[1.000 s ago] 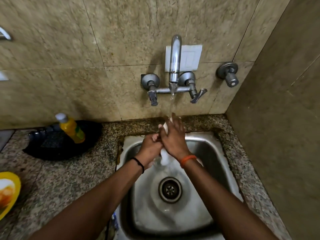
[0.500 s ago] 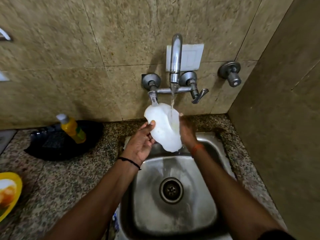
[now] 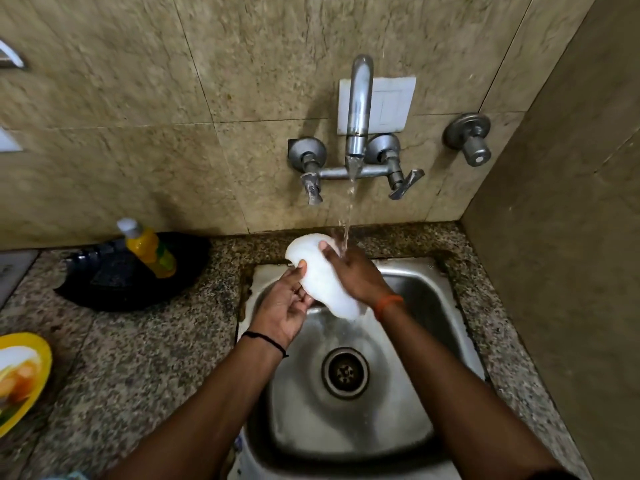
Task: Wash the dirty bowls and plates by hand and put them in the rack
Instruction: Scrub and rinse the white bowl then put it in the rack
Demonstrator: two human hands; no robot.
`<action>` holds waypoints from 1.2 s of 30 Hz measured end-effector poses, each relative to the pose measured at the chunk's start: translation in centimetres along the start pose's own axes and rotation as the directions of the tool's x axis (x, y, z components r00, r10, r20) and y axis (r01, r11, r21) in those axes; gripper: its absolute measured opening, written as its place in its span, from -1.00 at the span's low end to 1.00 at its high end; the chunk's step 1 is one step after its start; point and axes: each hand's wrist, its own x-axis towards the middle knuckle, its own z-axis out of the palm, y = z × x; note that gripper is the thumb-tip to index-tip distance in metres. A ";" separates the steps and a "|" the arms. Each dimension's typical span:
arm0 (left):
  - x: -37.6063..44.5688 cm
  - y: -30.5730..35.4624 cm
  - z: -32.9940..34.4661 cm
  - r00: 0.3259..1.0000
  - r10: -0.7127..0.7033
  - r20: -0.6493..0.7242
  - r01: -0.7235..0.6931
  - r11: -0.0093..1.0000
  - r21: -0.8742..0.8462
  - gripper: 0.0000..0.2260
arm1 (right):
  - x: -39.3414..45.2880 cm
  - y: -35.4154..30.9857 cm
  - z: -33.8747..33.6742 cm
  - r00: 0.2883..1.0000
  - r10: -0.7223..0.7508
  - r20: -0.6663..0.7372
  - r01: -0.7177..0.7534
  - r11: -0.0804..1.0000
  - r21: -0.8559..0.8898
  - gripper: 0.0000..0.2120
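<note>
Rinsing is under way: the left hand [image 3: 284, 303] and right hand [image 3: 356, 275] both grip a white dish [image 3: 320, 271], probably a bowl, under the running tap [image 3: 358, 109] above the sink [image 3: 446, 306], while a dirty yellow plate [image 3: 36, 382] waits far left, no rack in view.

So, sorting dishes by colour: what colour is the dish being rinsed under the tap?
White dish, clearest in the head view.
</note>
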 end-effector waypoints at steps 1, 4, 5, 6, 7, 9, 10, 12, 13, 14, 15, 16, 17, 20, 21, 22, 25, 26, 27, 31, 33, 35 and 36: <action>-0.2 -0.1 0.1 1.000 -0.004 0.003 0.004 1.000 0.015 -0.93 | 0.5 0.3 -0.5 0.993 0.115 0.008 -0.115 0.988 0.105 -0.52; -0.4 -0.2 0.5 1.000 -0.012 0.025 0.011 0.999 0.041 -0.89 | 0.2 0.9 -1.3 0.934 0.358 -0.023 -0.341 0.907 0.248 -0.47; -0.3 -0.1 0.6 0.999 -0.009 0.034 0.008 0.999 0.039 -0.88 | -0.3 0.8 -1.2 0.923 0.381 -0.058 -0.355 0.899 0.257 -0.45; -0.1 0.0 0.7 0.999 -0.004 0.037 0.003 1.000 0.025 -0.87 | -1.1 0.6 -0.8 0.922 0.375 -0.099 -0.340 0.905 0.255 -0.45; 0.1 0.1 0.9 1.000 -0.004 0.028 0.004 1.000 0.013 -0.88 | -2.0 0.2 -0.1 0.931 0.332 -0.149 -0.297 0.930 0.218 -0.45; 0.3 0.0 1.3 1.000 -0.013 0.019 0.013 1.000 0.016 -0.94 | -4.1 -1.2 1.8 0.969 0.138 -0.204 -0.144 0.990 -0.013 -0.41; 0.2 -0.1 1.7 1.000 -0.021 0.020 0.021 0.999 0.037 -0.92 | -5.0 -1.9 2.9 0.978 0.045 -0.203 -0.072 0.989 -0.127 -0.39; 0.0 -0.4 2.1 0.997 -0.042 0.062 0.036 0.996 0.087 -0.89 | -5.7 -3.0 3.9 0.981 -0.028 -0.190 -0.020 0.968 -0.249 -0.38; 0.0 -0.7 2.2 0.996 -0.047 0.075 0.039 0.994 0.105 -0.89 | -5.3 -3.1 3.7 0.980 -0.049 -0.190 -0.008 0.958 -0.288 -0.35; -0.1 -0.7 2.2 0.996 -0.045 0.072 0.035 0.991 0.133 -0.89 | -4.6 -2.9 3.3 0.978 -0.080 -0.192 0.017 0.950 -0.312 -0.33; -0.2 -0.8 2.1 0.997 -0.040 0.062 0.029 0.984 0.178 -0.89 | -3.6 -2.6 2.6 0.976 -0.111 -0.188 0.049 0.950 -0.308 -0.32; -0.3 -0.8 1.9 0.998 -0.038 0.057 0.024 0.972 0.233 -0.90 | -2.7 -2.4 1.8 0.977 -0.116 -0.178 0.066 0.961 -0.268 -0.36; -0.5 -0.9 1.6 0.997 -0.042 0.070 0.020 0.955 0.296 -0.91 | -1.7 -2.4 0.8 0.983 -0.073 -0.167 0.039 0.979 -0.198 -0.44; -1.2 -1.0 1.2 0.990 -0.071 0.124 0.005 0.883 0.469 -0.88 | 1.2 -1.8 -1.8 0.983 0.178 -0.039 -0.176 0.982 0.064 -0.65; -1.3 -0.8 1.1 0.989 -0.074 0.131 -0.002 0.864 0.503 -0.83 | 1.8 -1.2 -2.4 0.969 0.248 0.003 -0.246 0.957 0.152 -0.67; -1.4 -0.5 1.0 0.988 -0.073 0.133 -0.006 0.857 0.515 -0.82 | 2.2 -0.3 -2.9 0.949 0.310 0.055 -0.313 0.909 0.276 -0.67; -1.2 0.8 0.8 0.981 -0.088 0.172 -0.011 0.862 0.508 -0.86 | 1.6 1.9 -3.3 0.882 0.354 0.310 -0.465 0.560 0.685 -0.53; -1.0 1.3 0.7 0.976 -0.096 0.194 -0.013 0.869 0.495 -0.88 | 0.9 2.6 -3.2 0.870 0.339 0.359 -0.486 0.454 0.747 -0.46; -0.9 1.9 0.7 0.973 -0.100 0.209 -0.011 0.881 0.473 -0.89 | 0.4 3.0 -3.2 0.859 0.339 0.383 -0.501 0.402 0.767 -0.42; 0.6 3.3 -0.2 0.987 -0.027 0.159 -0.041 0.912 0.407 -0.85 | -0.5 4.8 -3.0 0.882 0.370 0.294 -0.422 0.340 0.840 -0.42; 2.3 2.6 -1.0 0.997 0.069 0.026 -0.073 0.848 0.525 -0.78 | -0.9 4.6 -3.0 0.906 0.363 0.218 -0.363 0.400 0.842 -0.40; 3.6 1.1 -1.4 0.978 0.197 -0.066 -0.094 0.706 0.702 -0.75 | -1.2 3.5 -2.8 0.925 0.356 0.133 -0.300 0.468 0.831 -0.46; 4.1 0.3 -1.4 0.966 0.248 -0.071 -0.103 0.622 0.776 -0.73 | -1.3 2.8 -2.7 0.926 0.369 0.079 -0.276 0.519 0.809 -0.54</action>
